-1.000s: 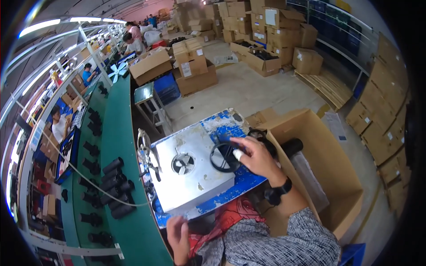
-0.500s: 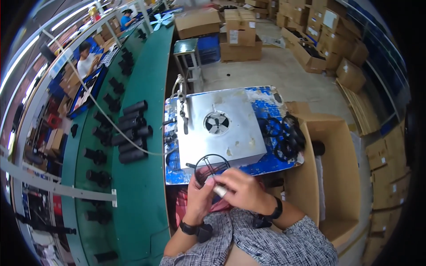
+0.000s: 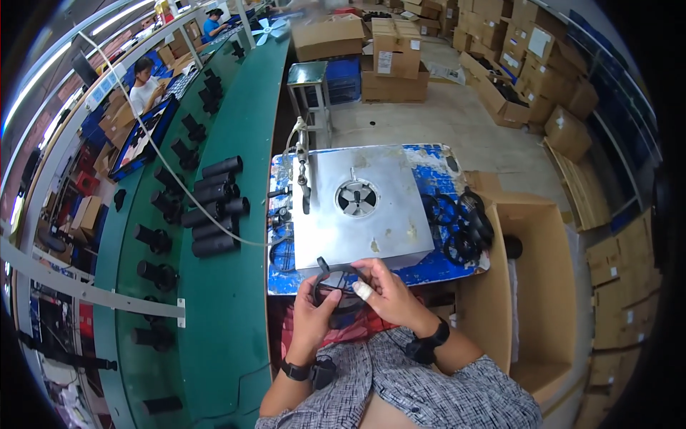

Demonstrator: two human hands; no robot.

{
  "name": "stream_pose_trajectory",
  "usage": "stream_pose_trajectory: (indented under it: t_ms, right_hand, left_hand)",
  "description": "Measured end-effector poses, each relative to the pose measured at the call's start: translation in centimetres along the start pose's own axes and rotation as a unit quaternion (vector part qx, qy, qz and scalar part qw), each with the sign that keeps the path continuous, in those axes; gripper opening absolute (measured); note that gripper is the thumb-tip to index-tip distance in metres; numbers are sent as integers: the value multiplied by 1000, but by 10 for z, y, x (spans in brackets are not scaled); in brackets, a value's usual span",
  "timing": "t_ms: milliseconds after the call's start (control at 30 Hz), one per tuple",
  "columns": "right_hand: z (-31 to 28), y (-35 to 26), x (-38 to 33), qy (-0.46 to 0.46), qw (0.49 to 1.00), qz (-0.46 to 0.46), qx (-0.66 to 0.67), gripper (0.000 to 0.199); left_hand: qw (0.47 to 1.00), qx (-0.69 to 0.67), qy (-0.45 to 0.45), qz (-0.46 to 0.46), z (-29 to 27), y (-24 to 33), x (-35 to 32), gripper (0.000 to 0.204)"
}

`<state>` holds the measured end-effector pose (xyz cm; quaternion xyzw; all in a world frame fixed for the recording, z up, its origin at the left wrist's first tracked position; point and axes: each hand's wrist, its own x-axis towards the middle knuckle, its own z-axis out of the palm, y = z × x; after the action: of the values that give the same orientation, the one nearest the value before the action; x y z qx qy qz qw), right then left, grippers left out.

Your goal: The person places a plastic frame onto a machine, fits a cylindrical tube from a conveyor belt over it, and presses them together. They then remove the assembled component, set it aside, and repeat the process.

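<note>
Between my two hands, over the near edge of the bench, is a black ring-shaped plastic part with thin bars inside. My left hand grips its left side between thumb and fingers. From the right, my right hand, with a white wrap on one digit, pinches the rim. Just beyond them stands a silver metal box with a bladed disc in a round opening on top. A metal clamp-like device rises at the box's left side.
Several black rings are piled at the right of the worn blue board. An open cardboard box stands at my right. On the left, a green work surface carries black tubes. A thin hose crosses it.
The black ring has turned in my hands and tilted to a more edge-on view. My right hand has shifted from the ring's middle to its right rim. The view has moved slightly.
</note>
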<state>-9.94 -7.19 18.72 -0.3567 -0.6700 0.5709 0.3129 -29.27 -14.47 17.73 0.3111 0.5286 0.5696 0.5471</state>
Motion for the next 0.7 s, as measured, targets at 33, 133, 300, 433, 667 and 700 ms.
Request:
stream_pose_trajectory:
  t_ms: [33, 133, 300, 433, 667, 700]
  right_hand:
    - [2, -2, 2, 36, 997, -49, -44, 47]
    - [-10, -29, 8, 62, 987, -50, -136, 59]
    - [-35, -50, 35, 130, 937, -96, -308, 67]
    - [-42, -50, 65, 144, 922, -88, -349, 62]
    - [-56, -12, 142, 215, 879, -7, -425, 59]
    - [-61, -9, 150, 216, 881, -10, -421, 54]
  left_hand:
    - [1000, -11, 0, 23, 4, 2, 2, 45]
    - [997, 27, -25, 72, 12, 10, 13, 45]
    - [965, 151, -37, 211, 39, 31, 44, 46]
    - [929, 248, -4, 275, 44, 16, 90, 46]
    - [922, 275, 52, 267, 54, 25, 184, 37]
    - [903, 343, 73, 249, 57, 30, 193, 38]
